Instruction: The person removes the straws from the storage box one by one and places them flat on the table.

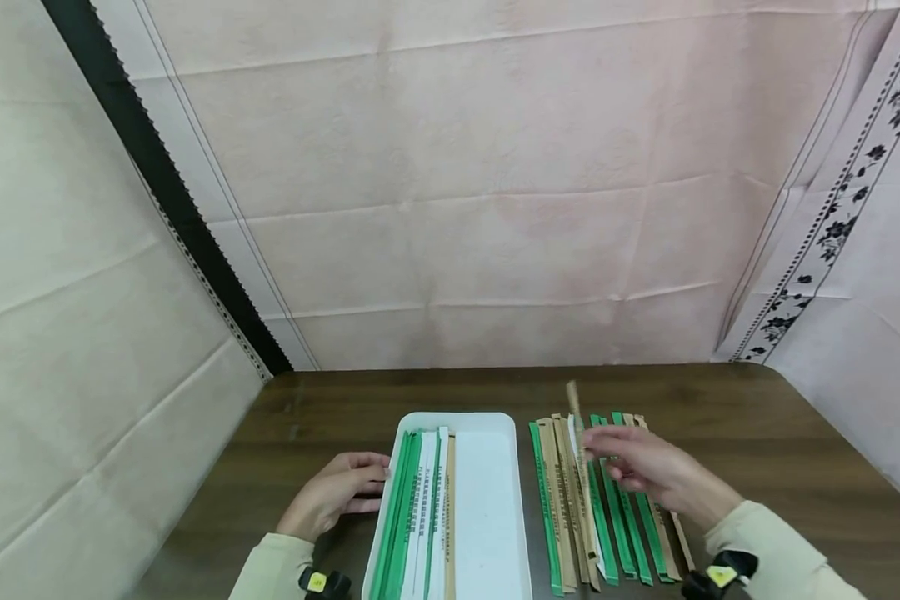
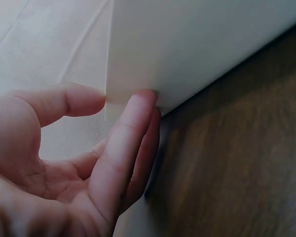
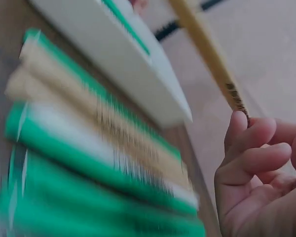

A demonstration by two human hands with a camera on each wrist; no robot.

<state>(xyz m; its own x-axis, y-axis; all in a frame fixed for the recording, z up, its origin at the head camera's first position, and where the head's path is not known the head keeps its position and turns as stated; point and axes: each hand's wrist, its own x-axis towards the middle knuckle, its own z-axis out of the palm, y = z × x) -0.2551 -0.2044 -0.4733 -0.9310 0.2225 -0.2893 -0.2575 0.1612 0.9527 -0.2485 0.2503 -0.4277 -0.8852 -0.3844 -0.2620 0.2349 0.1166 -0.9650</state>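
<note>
My right hand [image 1: 645,462] pinches the end region of a slim brown paper-wrapped stick [image 3: 212,54] with dark print, between thumb and fingertips. It is held tilted above a row of similar wrapped sticks [image 1: 621,533] in green, brown and white, lying side by side on the table. At the left, my left hand [image 1: 339,492] touches the outer side wall of a white tray [image 1: 491,500], its thumb tip at the rim and fingertips against the wall [image 2: 187,49]. Inside the tray's left half lie green wrapped sticks [image 1: 400,517], white ones [image 1: 422,517] and a brown one [image 1: 451,517].
The brown wooden table [image 1: 330,400] carries everything. Pale cloth [image 1: 495,208] hangs behind it and on both sides, with a black band [image 1: 172,192] at left and a floral border [image 1: 843,225] at right. Each wrist wears a black strap.
</note>
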